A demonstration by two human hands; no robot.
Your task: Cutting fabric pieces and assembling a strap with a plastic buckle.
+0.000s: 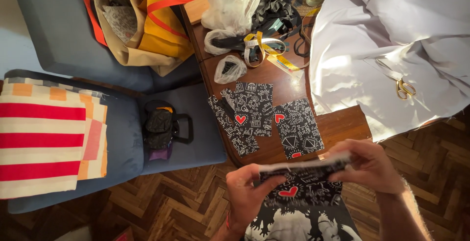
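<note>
Left hand (247,192) and right hand (369,165) each pinch closed on an end of a black printed fabric piece (303,184) with a red heart, held above the parquet floor (166,206), near matching cut pieces (264,116) on the wooden table (342,126).

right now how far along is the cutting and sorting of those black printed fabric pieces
Looks done: several cut printed pieces lie on the wooden table. In hand: the left hand and right hand hold another printed piece by its ends. Seemingly untouched: the white cloth with scissors resting on it and the striped fabric on the chair.
</note>
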